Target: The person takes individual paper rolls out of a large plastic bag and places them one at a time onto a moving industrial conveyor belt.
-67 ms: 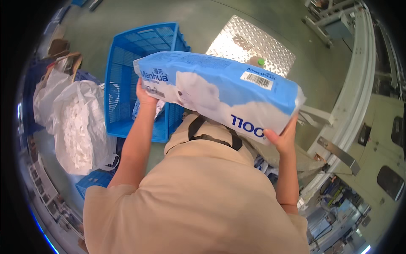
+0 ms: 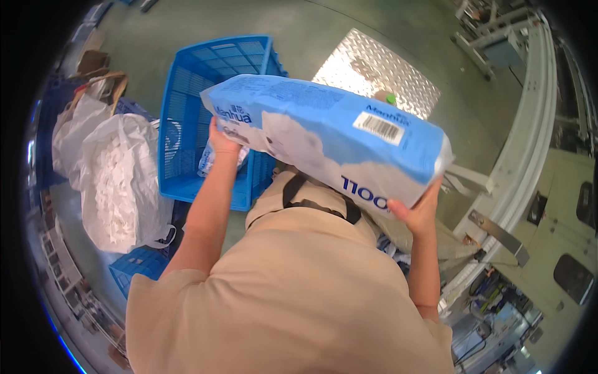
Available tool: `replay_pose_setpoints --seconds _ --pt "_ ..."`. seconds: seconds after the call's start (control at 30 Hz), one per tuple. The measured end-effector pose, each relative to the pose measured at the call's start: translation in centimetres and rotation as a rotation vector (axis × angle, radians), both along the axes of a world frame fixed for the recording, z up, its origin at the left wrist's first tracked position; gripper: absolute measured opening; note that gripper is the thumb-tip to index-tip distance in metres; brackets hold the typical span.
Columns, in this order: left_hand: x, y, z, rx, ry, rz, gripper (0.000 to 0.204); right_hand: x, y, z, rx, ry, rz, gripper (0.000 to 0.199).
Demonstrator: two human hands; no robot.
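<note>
A long, soft pack in blue-and-white plastic wrap (image 2: 330,124) is held up between my two hands, in front of my waist. It slants down to the right, with a bear picture and a white barcode label on its side. My left hand (image 2: 223,138) grips the left end from below, its fingers partly hidden behind the wrap. At the lower right corner, my right hand (image 2: 418,210) holds the other end, thumb on the front face and fingers out of sight. Behind the pack's left end stands a blue plastic crate (image 2: 167,156) with a small printed packet (image 2: 205,163) inside.
A large white bag of white scraps (image 2: 121,193) stands left of the crate, above a smaller blue crate (image 2: 138,267). Beyond the pack, a metal tread plate (image 2: 386,62) bears a green-capped item (image 2: 390,98). Machine rails (image 2: 529,118) and pale cabinets (image 2: 560,212) line the right.
The pack has tipped slightly, so its printed front looks narrower. Both hands keep their hold and sit a little farther right and lower in view. The whole scene has shifted slightly too.
</note>
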State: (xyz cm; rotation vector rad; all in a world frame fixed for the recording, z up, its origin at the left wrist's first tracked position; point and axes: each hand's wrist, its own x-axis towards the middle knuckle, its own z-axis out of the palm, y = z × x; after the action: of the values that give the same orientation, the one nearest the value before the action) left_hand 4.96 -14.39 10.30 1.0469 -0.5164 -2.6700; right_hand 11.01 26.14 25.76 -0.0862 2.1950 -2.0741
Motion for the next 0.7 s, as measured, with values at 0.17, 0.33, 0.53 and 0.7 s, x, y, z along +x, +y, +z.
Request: replay_pose_setpoints --seconds 0.17,0.33,0.53,0.7 --pt "-2.1 1.1 -2.4 0.496 0.764 -0.273 0.062 0.0 -3.0 -0.2 0.208 0.22 0.216 0.123" --pt "-3.3 2.9 -2.7 0.843 0.87 -0.393 0.06 -1.4 -3.9 -1.5 0.324 0.41 0.255 0.119" --pt "-2.0 3.6 0.3 0.537 0.666 -0.502 0.059 -2.3 -5.7 0.0 0.449 0.639 0.27 0.096" --pt "-1.4 3.0 2.8 0.344 0.538 -0.669 0.058 -1.9 -5.4 -0.6 -0.573 -0.196 0.02 0.075"
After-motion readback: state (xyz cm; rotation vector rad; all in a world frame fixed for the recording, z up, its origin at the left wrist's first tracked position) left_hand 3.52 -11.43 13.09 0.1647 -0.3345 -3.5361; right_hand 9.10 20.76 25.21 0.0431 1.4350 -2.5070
